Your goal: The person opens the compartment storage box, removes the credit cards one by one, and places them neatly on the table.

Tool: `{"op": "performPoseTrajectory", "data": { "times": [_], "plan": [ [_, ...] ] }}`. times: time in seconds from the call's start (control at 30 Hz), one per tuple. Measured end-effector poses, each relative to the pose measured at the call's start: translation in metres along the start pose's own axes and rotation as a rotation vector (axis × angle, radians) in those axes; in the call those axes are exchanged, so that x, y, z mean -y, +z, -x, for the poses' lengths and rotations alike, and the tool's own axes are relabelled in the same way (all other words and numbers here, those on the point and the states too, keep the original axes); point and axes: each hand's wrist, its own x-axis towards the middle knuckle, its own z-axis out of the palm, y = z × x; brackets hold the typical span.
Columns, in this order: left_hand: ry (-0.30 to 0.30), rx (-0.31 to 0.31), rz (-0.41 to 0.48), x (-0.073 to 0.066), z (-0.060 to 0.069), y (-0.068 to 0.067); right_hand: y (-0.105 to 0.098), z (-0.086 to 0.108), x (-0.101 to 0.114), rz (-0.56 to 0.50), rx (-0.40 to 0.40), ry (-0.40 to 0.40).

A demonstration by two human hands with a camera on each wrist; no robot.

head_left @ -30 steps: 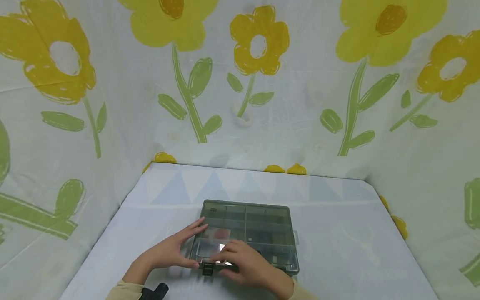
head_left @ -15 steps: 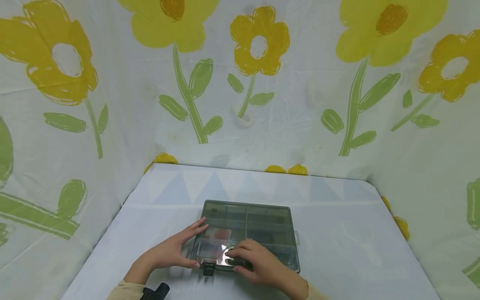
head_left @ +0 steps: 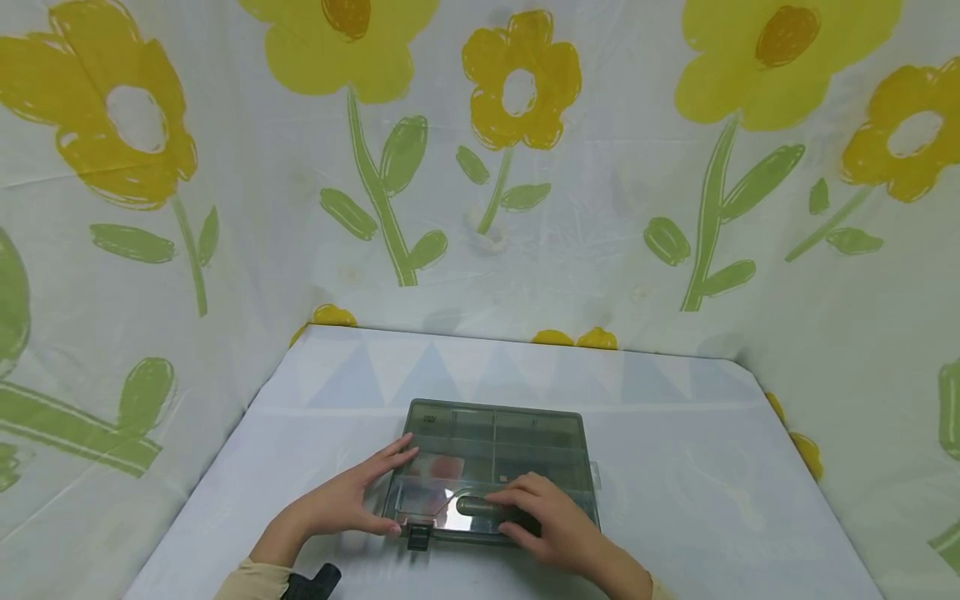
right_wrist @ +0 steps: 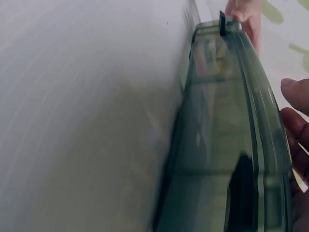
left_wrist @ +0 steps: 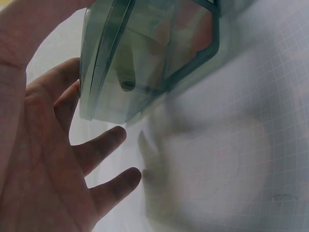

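Note:
A translucent grey-green compartment box [head_left: 536,458] lies flat on the table, its lid down. In the head view, my left hand [head_left: 337,500] rests at the box's front left corner, thumb at the front edge and fingers along the left side. Those fingers are spread and mostly straight in the left wrist view. A dark latch [head_left: 418,537] sticks out at the front near my left thumb. My right hand [head_left: 555,525] lies over the front part of the lid, fingers loosely bent. In the right wrist view another dark latch [right_wrist: 241,193] shows on the front side, below the fingers [right_wrist: 295,126].
The white table [head_left: 697,475] bears pale blue triangles along its back. Flower-printed white curtains [head_left: 585,208] enclose it at the back and both sides. Something reddish [head_left: 446,467] shows through the lid at the left. A black strap-like device [head_left: 311,583] sits at my left wrist.
My right hand has slid to the right along the box's front edge, uncovering a dark oval spot on the lid. My left hand and the box stay in place.

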Motion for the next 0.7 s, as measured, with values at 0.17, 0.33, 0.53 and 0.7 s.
{"op": "performPoseTrajectory", "data": {
  "times": [0.17, 0.33, 0.53, 0.7],
  "plan": [
    [0.001, -0.002, -0.008, 0.001, 0.000, 0.000, -0.012, 0.009, -0.004, 0.014, -0.023, 0.026],
    [0.006, -0.010, -0.015, 0.000, 0.001, 0.000, -0.021, 0.019, -0.010, 0.021, -0.057, 0.062],
    [0.001, -0.013, -0.034, 0.000, 0.001, 0.000, -0.030, 0.032, -0.017, 0.050, -0.063, 0.138],
    [-0.006, -0.011, -0.052, -0.004, 0.002, -0.001, -0.039, 0.041, -0.021, 0.079, -0.080, 0.190]
  ]
}}
